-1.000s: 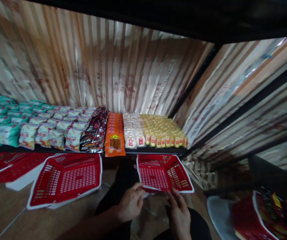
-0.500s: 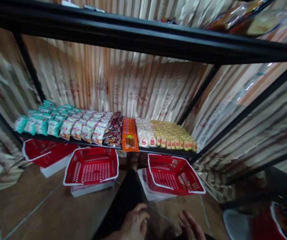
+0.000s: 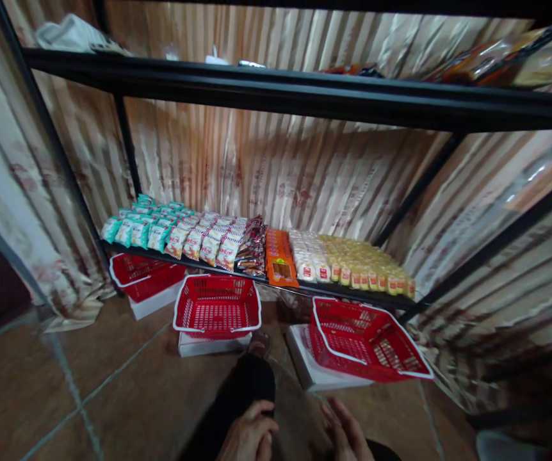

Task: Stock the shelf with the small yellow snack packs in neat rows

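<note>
My left hand (image 3: 250, 433) is at the bottom of the head view, over my dark trouser leg (image 3: 237, 400). Its fingers are loosely bent and apart, with nothing visible in them. To the right, my right hand (image 3: 346, 430) has its fingers stretched out and holds nothing. Ahead of both, the low shelf bears teal snack packets (image 3: 140, 232), white packets (image 3: 209, 246), dark red wrappers (image 3: 255, 253), an orange pack (image 3: 280, 256), white-wrapped pieces (image 3: 310, 262) and yellow-wrapped pieces (image 3: 369, 266) in rows. Neither hand touches these goods.
Below the shelf, a left red basket (image 3: 146, 291), a middle red basket (image 3: 218, 330) and a right red basket (image 3: 321, 349) sit on white boxes. A black upper shelf (image 3: 276, 89) crosses overhead, bearing several items. Striped curtains (image 3: 237, 166) hang behind the rack.
The view has swung left, so the shelf and baskets appear farther right and more of the rack's left side shows. Both hands stay low, still holding nothing visible.
</note>
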The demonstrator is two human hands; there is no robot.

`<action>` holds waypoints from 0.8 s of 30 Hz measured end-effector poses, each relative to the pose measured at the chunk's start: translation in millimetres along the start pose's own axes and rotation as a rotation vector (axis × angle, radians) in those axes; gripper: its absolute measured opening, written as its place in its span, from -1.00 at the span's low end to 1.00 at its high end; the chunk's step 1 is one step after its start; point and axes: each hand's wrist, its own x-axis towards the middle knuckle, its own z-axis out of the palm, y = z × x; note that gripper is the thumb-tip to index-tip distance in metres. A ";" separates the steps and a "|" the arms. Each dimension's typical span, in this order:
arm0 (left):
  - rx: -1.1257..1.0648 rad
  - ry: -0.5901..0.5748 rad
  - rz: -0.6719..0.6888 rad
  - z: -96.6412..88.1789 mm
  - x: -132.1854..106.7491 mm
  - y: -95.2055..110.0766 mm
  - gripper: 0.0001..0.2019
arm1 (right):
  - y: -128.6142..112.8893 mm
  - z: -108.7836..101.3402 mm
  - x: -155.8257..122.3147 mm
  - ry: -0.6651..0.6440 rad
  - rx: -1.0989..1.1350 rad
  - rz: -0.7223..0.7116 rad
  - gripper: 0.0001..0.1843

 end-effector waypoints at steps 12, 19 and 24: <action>0.096 0.120 -0.014 -82.4 -93.8 -30.8 -0.72 | 48.1 105.6 -77.3 -0.198 0.131 -0.124 -0.37; 0.045 0.227 -0.191 -132.7 -139.2 -31.4 -0.72 | 50.6 158.3 -137.6 -0.250 0.103 -0.132 -0.47; -0.016 0.178 -0.244 -150.4 -148.8 -25.0 -0.72 | 48.9 167.3 -159.6 -0.260 0.114 -0.173 -0.49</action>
